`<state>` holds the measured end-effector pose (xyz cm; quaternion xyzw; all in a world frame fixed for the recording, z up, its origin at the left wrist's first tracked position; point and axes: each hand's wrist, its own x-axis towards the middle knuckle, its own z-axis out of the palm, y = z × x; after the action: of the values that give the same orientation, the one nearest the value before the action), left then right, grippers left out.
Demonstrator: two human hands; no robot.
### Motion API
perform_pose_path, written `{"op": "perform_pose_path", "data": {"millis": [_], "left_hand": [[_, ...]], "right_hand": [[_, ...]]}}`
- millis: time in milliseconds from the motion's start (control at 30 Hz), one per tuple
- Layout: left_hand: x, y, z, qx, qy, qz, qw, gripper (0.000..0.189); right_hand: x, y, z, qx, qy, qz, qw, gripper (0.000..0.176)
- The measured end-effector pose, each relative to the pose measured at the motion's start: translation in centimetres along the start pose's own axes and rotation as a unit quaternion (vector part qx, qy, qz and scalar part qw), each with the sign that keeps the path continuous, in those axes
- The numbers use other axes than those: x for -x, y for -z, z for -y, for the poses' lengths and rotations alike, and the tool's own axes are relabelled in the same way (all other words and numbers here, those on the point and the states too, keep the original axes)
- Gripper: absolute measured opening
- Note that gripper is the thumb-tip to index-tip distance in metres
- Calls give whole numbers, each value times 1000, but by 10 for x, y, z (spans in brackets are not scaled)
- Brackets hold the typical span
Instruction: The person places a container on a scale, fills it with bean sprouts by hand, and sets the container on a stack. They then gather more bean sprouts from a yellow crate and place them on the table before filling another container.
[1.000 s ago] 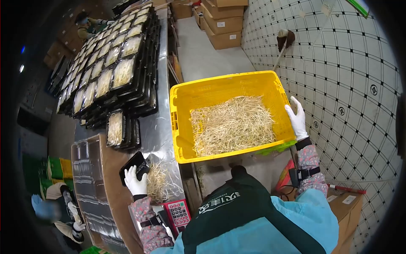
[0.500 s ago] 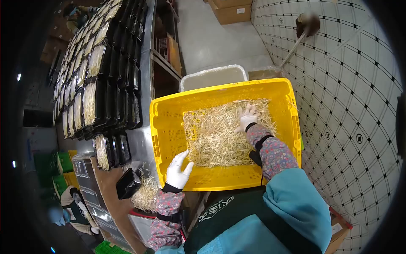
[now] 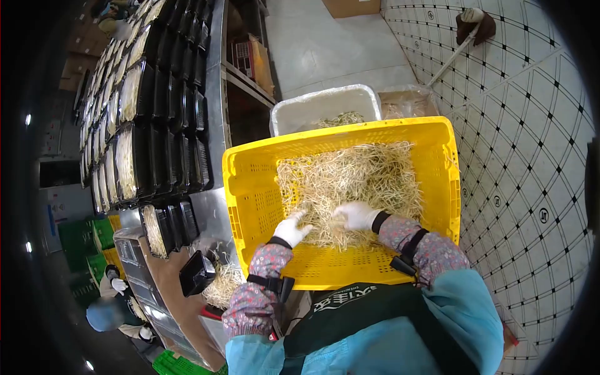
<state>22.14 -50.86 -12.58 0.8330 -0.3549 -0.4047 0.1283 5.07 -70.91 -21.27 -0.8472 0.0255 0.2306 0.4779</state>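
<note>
A large yellow crate (image 3: 250,156) stands before me, its floor covered with pale, thin sprout-like strands (image 3: 340,178), darker and greener toward the right. My left hand (image 3: 292,229), white-gloved, is inside the crate at the near left edge of the strands, fingers slightly apart, with nothing seen in it. My right hand (image 3: 357,216), also gloved, reaches into the near middle of the strands. Its fingertips are blurred among them, so whether it grips any is hidden.
Black trays (image 3: 169,144) of strands are stacked at left. An empty-looking black tray (image 3: 197,273) lies beside loose strands (image 3: 224,286). Behind the crate is a white lined bin (image 3: 287,119). A co-worker (image 3: 115,312) is at lower left.
My right hand has moved from the far right of the strands to the near middle. My left hand has moved right and into the crate. Greener strands now show on the right.
</note>
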Motion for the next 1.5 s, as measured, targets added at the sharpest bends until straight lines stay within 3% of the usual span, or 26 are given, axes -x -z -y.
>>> {"op": "perform_pose_path", "data": {"millis": [67,100,200,267,333,433,533,600,633,667,700,733,800,833,867,967,1067,1133,1167,1200,1267,1300,1333,1400,1433,1500], "left_hand": [[-28,-6,19,23,-17,8,1000,64],[-45,-9,30,8,0,45,999,73],[-91,-21,57,-101,-2,30,994,89],[-126,-22,69,-107,62,-13,992,103],[-155,-24,80,-116,99,-64,986,105],[-182,-41,87,-85,84,-134,984,104],[-171,-59,59,-124,107,-65,984,102],[-152,-115,92,-101,-64,-156,980,73],[-131,-126,94,-52,-64,-99,992,61],[-103,-133,87,-31,-139,-162,976,51],[-69,-111,64,-43,-124,-43,990,46],[-46,-99,54,-59,-111,77,989,49],[-22,-93,54,-36,-132,191,972,67],[-17,-94,54,-64,-139,163,975,79],[-15,-96,52,-91,-149,135,975,92],[-30,-78,5,-211,-59,77,973,111],[-60,-76,-18,-213,23,88,973,118],[-77,-99,3,-148,33,58,987,107],[-82,-111,13,-115,36,42,992,101],[-82,-113,22,-90,46,43,994,93],[-80,-101,41,-40,64,40,996,76],[-65,-69,18,-6,81,11,997,54],[-55,-60,21,20,63,-18,998,50],[-46,-55,43,110,98,17,989,46],[-44,-58,55,115,107,24,987,43],[-38,-64,57,267,38,-54,961,46]], "right_hand": [[11,35,29,-112,-20,-84,990,41],[-8,3,-7,-48,-9,2,999,47],[-16,17,12,77,58,9,995,61],[-40,51,34,197,27,92,976,83],[-68,71,29,260,17,32,965,92],[-113,88,-4,258,-74,-54,962,99],[-124,70,-17,251,-138,-91,954,99],[-105,53,2,256,-145,-69,953,98],[-89,41,6,232,-128,-17,964,88],[-65,25,9,205,-113,36,972,78],[-35,6,12,250,-52,-5,967,73],[-8,-10,16,292,12,-45,955,69],[28,-16,33,264,23,-20,964,66],[37,-3,45,260,17,28,965,74],[36,-1,44,289,5,13,957,77],[13,5,20,369,-38,-30,928,90],[-21,40,14,306,-118,4,945,88],[-37,41,3,196,-145,5,970,78],[-45,25,-19,220,-139,-3,965,60],[-40,30,-21,194,-151,3,969,60],[-25,56,-11,145,-169,13,975,59],[-13,79,4,114,-180,-9,977,45],[-3,108,25,59,-225,20,972,48],[14,105,7,-84,-154,-101,979,55],[17,100,8,-69,-168,-103,978,57],[13,99,8,-27,-189,-118,975,61]]}}
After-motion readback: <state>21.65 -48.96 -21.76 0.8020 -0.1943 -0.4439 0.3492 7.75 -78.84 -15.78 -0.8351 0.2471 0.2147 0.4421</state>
